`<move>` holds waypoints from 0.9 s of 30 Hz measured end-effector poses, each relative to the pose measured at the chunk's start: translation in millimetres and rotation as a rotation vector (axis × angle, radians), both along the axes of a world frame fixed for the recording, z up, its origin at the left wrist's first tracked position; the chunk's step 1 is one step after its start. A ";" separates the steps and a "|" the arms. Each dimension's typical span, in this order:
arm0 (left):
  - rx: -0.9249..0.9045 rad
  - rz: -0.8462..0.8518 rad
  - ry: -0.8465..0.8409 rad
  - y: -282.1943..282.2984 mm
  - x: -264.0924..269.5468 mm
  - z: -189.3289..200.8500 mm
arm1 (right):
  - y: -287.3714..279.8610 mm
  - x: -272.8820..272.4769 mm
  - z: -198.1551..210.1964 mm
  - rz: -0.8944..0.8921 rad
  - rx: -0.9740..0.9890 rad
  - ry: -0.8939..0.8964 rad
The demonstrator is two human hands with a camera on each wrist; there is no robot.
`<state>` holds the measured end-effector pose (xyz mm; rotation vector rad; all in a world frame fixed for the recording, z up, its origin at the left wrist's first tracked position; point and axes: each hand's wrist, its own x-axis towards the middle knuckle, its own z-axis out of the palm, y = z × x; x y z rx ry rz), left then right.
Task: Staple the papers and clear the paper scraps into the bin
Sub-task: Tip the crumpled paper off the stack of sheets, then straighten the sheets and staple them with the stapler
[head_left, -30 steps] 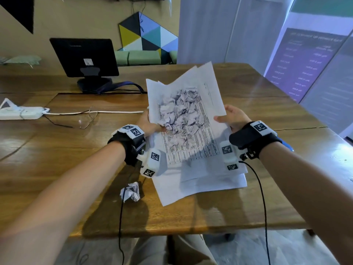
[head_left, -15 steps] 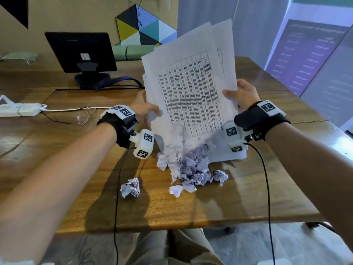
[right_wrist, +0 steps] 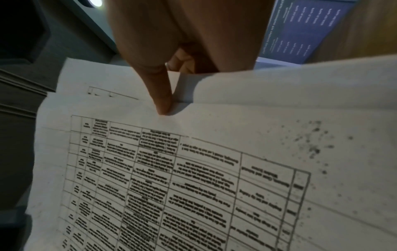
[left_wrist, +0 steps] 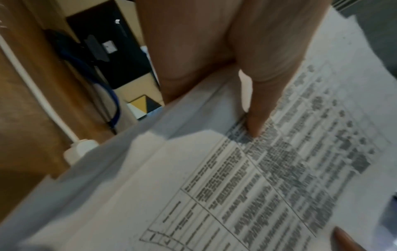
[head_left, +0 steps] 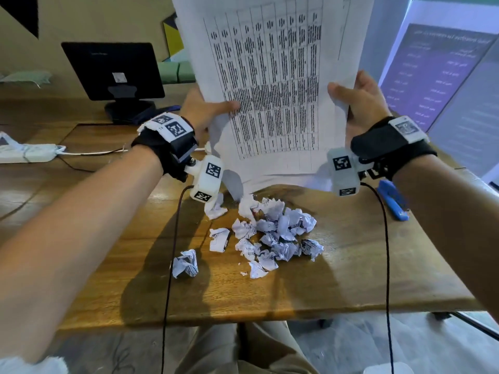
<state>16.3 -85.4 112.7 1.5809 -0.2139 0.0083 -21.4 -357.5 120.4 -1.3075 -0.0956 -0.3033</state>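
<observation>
Two hands pinch the papers (head_left: 270, 85) at frame centre, left hand (head_left: 205, 112) and right hand (head_left: 359, 103) thumbs in front; paper scraps (head_left: 264, 236) heaped on the table (head_left: 364, 265) below.

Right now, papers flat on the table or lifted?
Lifted: both hands, left hand and right hand, hold the papers upright above the scraps.

So the papers (head_left: 272, 85) I've got up are white with a black printed grid table, and one sheet has dark speckles near a corner. The crumpled scraps (head_left: 270, 233) are white with bits of black print too. The table (head_left: 351, 279) is warm brown woodgrain. The stapler (head_left: 393, 203) is bright blue. The monitor (head_left: 113, 70) is black, and the wrist straps (head_left: 388, 143) are black with white checker-code tags.
</observation>
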 end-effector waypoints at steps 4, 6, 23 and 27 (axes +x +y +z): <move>0.159 0.026 -0.167 2.7 2.7 11.8 | -0.3 -3.3 7.3 0.057 -0.057 -0.004; 0.232 0.037 -0.191 6.0 3.2 16.2 | -0.4 -2.6 5.2 0.032 -0.149 0.019; 0.545 -0.115 -0.218 16.8 12.2 25.9 | 1.9 20.1 0.8 -0.017 -0.269 0.085; 0.264 -0.076 -0.060 6.8 11.7 8.7 | 10.3 16.9 -12.3 -0.081 -0.250 0.122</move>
